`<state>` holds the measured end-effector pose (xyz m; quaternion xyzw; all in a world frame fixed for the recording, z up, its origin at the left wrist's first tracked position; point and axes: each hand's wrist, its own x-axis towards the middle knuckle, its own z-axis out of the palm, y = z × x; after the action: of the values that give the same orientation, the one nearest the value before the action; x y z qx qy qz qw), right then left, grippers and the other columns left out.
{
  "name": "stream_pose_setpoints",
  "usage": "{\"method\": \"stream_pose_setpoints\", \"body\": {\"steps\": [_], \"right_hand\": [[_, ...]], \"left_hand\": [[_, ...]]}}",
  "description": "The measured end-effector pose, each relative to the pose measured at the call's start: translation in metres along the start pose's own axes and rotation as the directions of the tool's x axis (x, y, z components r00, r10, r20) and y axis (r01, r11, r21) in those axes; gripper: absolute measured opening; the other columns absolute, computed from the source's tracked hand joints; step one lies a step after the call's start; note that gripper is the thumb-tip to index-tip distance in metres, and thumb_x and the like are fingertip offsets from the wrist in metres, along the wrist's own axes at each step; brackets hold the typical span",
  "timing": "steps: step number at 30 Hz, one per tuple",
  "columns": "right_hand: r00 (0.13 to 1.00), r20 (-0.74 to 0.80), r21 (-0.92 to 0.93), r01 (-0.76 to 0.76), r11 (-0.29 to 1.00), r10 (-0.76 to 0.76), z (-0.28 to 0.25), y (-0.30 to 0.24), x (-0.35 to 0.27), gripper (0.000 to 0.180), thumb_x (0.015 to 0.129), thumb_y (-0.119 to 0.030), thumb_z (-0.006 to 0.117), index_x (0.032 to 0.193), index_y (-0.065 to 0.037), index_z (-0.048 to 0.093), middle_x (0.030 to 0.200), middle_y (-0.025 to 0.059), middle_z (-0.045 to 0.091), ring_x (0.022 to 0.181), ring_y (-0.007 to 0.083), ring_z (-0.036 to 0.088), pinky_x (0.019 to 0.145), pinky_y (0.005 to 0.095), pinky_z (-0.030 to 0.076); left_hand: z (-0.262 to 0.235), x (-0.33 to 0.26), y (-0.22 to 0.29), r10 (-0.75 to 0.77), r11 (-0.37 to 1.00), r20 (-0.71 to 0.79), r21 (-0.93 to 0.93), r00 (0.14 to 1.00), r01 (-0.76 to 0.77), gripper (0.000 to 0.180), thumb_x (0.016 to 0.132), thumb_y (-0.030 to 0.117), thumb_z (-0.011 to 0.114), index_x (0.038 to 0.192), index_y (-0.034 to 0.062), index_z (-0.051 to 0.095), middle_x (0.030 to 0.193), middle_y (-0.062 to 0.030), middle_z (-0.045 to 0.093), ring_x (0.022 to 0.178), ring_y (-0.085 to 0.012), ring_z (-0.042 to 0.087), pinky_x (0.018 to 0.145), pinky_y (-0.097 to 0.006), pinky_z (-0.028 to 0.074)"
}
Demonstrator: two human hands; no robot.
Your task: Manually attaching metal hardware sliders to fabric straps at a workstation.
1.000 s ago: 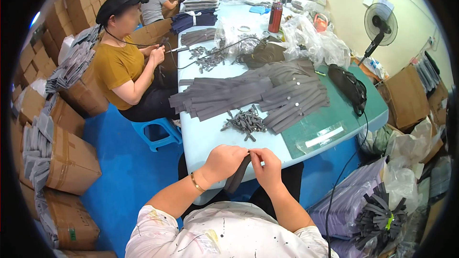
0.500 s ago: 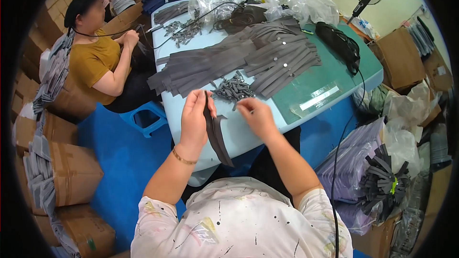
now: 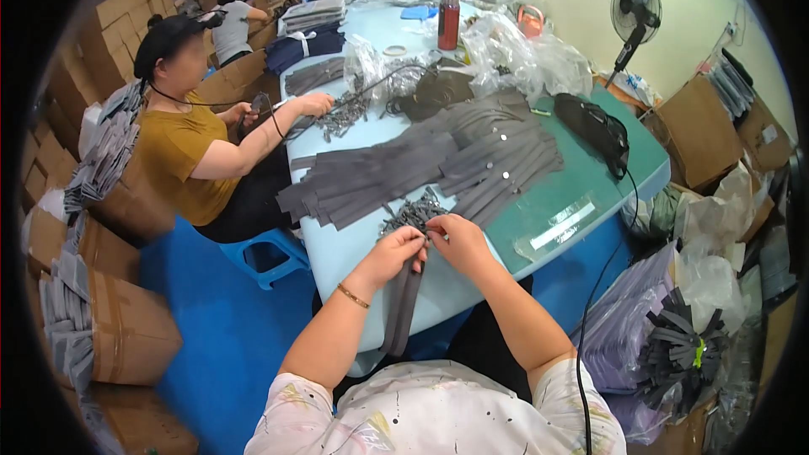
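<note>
My left hand is closed on a folded dark grey fabric strip, which hangs down over the table's front edge toward my lap. My right hand meets it at the fingertips, thumb and forefinger pinched together at the strip's upper end. Whatever small thing sits between those fingers is too small to make out. Just beyond my hands lies a heap of small dark grey pieces, partly hidden by them. Behind the heap, many long grey strips are spread in overlapping rows, with a few small white round things on top.
A green mat covers the table's right side, with a black bag on it. At left a co-worker in a mustard top sits on a blue stool. Cardboard boxes line the left; wrapped bundles stand right.
My right hand has come left to meet my left hand, which has turned and moved right with the strip. The co-worker's arm now reaches over the table toward another small heap.
</note>
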<state>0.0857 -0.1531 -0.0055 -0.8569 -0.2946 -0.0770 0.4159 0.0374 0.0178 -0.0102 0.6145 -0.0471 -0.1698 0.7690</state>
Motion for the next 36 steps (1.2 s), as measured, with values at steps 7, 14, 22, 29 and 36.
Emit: {"method": "stream_pose_setpoints", "body": {"steps": [7,14,22,29,36], "right_hand": [[0.997,-0.044,0.342,-0.039,0.939,0.057,0.001,-0.012,-0.011,0.014,0.083,-0.003,0.061,0.097,-0.003,0.064,0.082,0.0047,0.057,0.071,0.0107,0.057,0.063,0.0225,0.046],[0.996,-0.084,0.284,-0.007,0.959,0.033,-0.002,-0.023,-0.014,0.019,0.078,-0.004,0.066,0.097,-0.005,0.064,0.088,0.0069,0.057,0.076,0.0161,0.058,0.063,0.0262,0.049],[0.998,0.043,0.323,0.032,0.946,-0.048,-0.005,-0.008,-0.011,0.028,0.075,-0.005,0.07,0.102,-0.01,0.065,0.085,0.0035,0.051,0.073,0.013,0.052,0.063,0.0227,0.045],[0.999,0.048,0.199,-0.003,0.98,-0.006,-0.001,-0.008,-0.014,0.017,0.077,-0.004,0.068,0.093,-0.006,0.063,0.084,0.003,0.052,0.068,0.0107,0.054,0.061,0.0222,0.044],[0.971,-0.028,0.571,-0.18,0.801,0.239,0.002,-0.003,-0.019,0.014,0.083,-0.007,0.063,0.096,-0.004,0.057,0.085,0.0044,0.062,0.078,0.009,0.059,0.064,0.0235,0.047]], "left_hand": [[-0.002,0.004,0.005,0.025,0.956,-0.113,-0.287,0.993,-0.057,0.016,0.094,0.015,0.048,0.099,0.0028,0.056,0.094,-0.0056,0.061,0.085,-0.0116,0.057,0.072,-0.023,0.045],[-0.003,0.006,-0.005,0.183,0.982,-0.115,-0.016,0.976,-0.186,0.016,0.091,0.014,0.054,0.098,0.002,0.061,0.092,-0.0023,0.061,0.083,-0.0075,0.053,0.072,-0.022,0.043],[-0.001,0.001,0.0,0.003,0.982,-0.101,-0.186,0.995,-0.022,0.015,0.09,0.017,0.056,0.096,0.0032,0.06,0.091,-0.0023,0.061,0.08,-0.0084,0.055,0.073,-0.022,0.045],[-0.004,0.005,-0.01,-0.038,0.984,-0.035,-0.177,0.999,0.031,0.015,0.092,0.018,0.054,0.096,0.004,0.058,0.095,-0.0039,0.061,0.085,-0.0109,0.059,0.075,-0.025,0.048],[0.001,0.003,0.001,0.006,0.974,-0.182,-0.221,0.983,-0.047,0.014,0.093,0.015,0.051,0.097,0.0025,0.056,0.092,-0.0046,0.06,0.084,-0.0109,0.058,0.071,-0.025,0.048]]}}
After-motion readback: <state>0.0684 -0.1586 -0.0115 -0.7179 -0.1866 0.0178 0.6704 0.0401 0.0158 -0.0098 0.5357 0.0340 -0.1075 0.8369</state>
